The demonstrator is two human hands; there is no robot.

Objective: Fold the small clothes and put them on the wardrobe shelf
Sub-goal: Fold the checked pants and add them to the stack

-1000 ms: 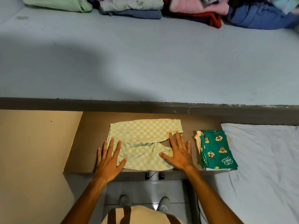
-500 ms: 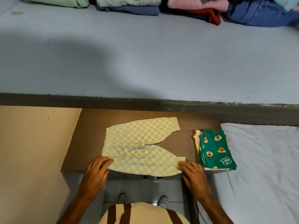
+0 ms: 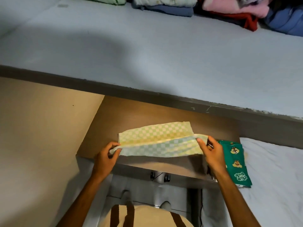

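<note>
Pinching the near leg of the checked green trousers point(image 3: 157, 141) at each end, left hand point(image 3: 105, 158) and right hand point(image 3: 213, 154) lift it off the brown board point(image 3: 131, 117), likely to fold it onto the far leg lying flat. Just right, a folded green chipmunk-print garment point(image 3: 236, 163) waits. Far across the grey wardrobe shelf point(image 3: 147, 54), stacked folded clothes point(image 3: 164, 5) line the back.

pants point(image 3: 157, 138): green-white checks | folded garment point(image 3: 236, 163): green, chipmunk print | table point(image 3: 131, 118): brown
</note>
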